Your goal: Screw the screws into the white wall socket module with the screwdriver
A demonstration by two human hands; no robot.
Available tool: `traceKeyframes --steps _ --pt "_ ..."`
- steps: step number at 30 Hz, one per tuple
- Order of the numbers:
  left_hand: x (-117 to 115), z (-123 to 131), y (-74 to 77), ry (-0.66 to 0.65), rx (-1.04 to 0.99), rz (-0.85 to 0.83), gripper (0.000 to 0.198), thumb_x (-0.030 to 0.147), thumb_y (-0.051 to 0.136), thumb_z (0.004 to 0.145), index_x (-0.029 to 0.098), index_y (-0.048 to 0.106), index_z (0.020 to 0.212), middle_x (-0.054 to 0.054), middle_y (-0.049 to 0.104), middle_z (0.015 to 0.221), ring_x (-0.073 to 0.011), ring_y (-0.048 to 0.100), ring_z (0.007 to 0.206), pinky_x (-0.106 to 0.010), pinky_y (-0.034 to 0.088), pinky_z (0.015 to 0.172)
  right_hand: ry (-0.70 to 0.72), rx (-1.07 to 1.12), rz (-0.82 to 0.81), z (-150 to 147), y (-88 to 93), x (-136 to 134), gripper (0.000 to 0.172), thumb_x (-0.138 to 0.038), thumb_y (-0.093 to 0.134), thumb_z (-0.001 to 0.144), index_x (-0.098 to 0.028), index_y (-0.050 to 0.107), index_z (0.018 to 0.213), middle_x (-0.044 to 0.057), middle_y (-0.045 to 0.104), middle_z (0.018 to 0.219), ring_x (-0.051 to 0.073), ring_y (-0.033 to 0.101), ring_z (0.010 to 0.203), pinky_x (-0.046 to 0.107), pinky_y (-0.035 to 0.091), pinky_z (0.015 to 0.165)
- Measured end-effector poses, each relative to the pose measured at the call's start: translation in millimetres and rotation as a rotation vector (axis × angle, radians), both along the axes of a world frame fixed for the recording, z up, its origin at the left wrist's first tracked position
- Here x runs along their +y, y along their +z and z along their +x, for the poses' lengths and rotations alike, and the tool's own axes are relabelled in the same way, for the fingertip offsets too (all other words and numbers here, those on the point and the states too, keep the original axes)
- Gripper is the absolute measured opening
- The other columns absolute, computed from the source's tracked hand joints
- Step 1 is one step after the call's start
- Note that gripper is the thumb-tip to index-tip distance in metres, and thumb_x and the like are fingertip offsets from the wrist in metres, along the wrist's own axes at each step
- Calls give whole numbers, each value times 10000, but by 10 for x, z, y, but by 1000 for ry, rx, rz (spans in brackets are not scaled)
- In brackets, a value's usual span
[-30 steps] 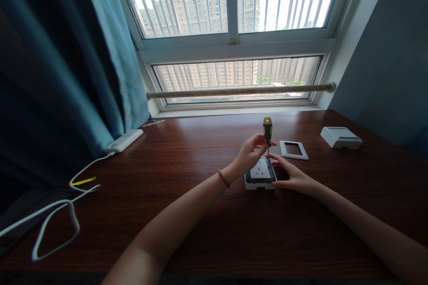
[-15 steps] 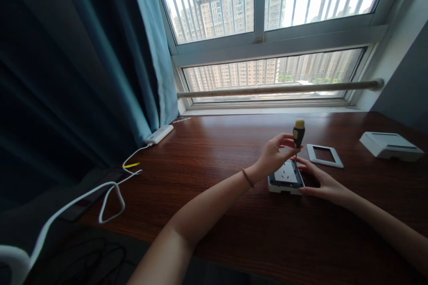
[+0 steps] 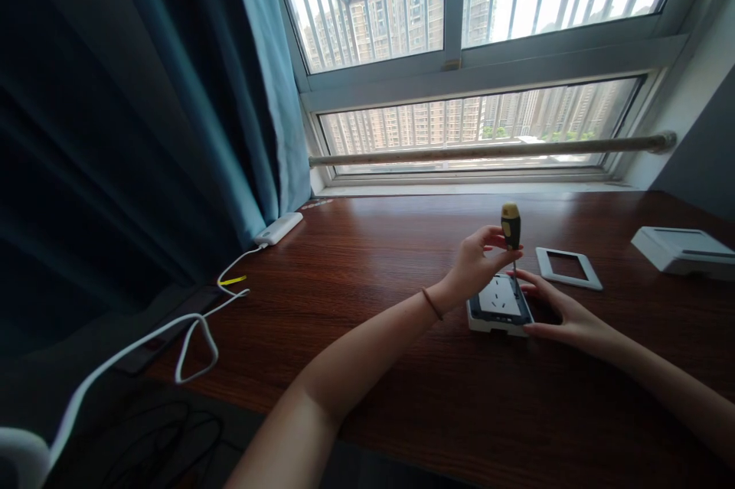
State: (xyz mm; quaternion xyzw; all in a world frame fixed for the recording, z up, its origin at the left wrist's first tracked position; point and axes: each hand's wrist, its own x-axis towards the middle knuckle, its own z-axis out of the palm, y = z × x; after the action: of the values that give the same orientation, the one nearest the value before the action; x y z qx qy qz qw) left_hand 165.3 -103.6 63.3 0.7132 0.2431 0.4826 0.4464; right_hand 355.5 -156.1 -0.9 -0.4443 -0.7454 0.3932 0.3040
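A white wall socket in a grey frame (image 3: 497,304) lies flat on the dark wooden desk (image 3: 402,366). My left hand (image 3: 475,265) pinches the black and yellow handle of a screwdriver (image 3: 511,227), which stands upright with its tip on the socket's right side. My right hand (image 3: 560,313) rests against the socket's right edge, fingers curved round it and holding it in place.
A white cover frame (image 3: 568,268) lies just right of the socket, and a white box (image 3: 683,250) sits at the far right. A white power bank (image 3: 278,228) with a looping white cable (image 3: 195,328) lies at the left, by the teal curtain (image 3: 143,106). The window is behind.
The view has swung left and slightly down, bringing more curtain and cable into sight. Both hands stay at the socket with the screwdriver upright; its handle has shifted only slightly.
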Motion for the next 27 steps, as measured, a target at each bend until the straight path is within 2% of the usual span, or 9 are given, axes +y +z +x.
traceKeyframes --steps 5,11,14,19,23,27 --pt "-18 24 -2 -115 -57 -47 269 282 562 787 135 494 1001 -118 650 970 -196 590 956 -376 422 865 -6 10 4 -8 8 -4 835 -368 675 683 -240 218 1370 122 438 1325 336 401 1218 504 323 1017" --pt "-22 31 -46 49 -5 18 328 371 654 685 147 562 906 -75 630 941 -171 583 875 -339 437 823 -10 6 9 -29 20 -15 815 -373 675 684 -236 238 1358 116 400 1356 325 403 1218 476 326 1024" --pt "-17 20 -41 58 23 50 312 371 653 682 146 587 888 -62 635 902 -165 581 861 -341 435 830 -12 5 13 -33 16 -16 818 -384 673 681 -226 241 1357 122 430 1332 328 405 1217 478 331 1021" --pt "-33 21 7 -44 22 9 346 302 665 685 138 559 971 -75 655 872 -166 608 846 -366 438 857 -41 -6 41 -33 9 -21 832 -413 675 668 -215 256 1359 131 460 1308 347 400 1217 494 332 1015" --pt "-94 34 62 -165 -22 -38 335 300 620 733 135 510 1002 -114 658 906 -211 604 924 -352 481 778 -47 -27 51 -33 27 -31 832 -427 675 663 -230 260 1357 130 458 1310 352 409 1208 517 325 1010" --pt "-122 44 61 -150 -51 -28 306 303 604 748 133 507 983 -119 657 929 -203 607 922 -363 467 818 -45 -26 39 -21 16 -25 828 -423 676 664 -245 258 1357 121 445 1322 356 404 1211 515 331 1008"
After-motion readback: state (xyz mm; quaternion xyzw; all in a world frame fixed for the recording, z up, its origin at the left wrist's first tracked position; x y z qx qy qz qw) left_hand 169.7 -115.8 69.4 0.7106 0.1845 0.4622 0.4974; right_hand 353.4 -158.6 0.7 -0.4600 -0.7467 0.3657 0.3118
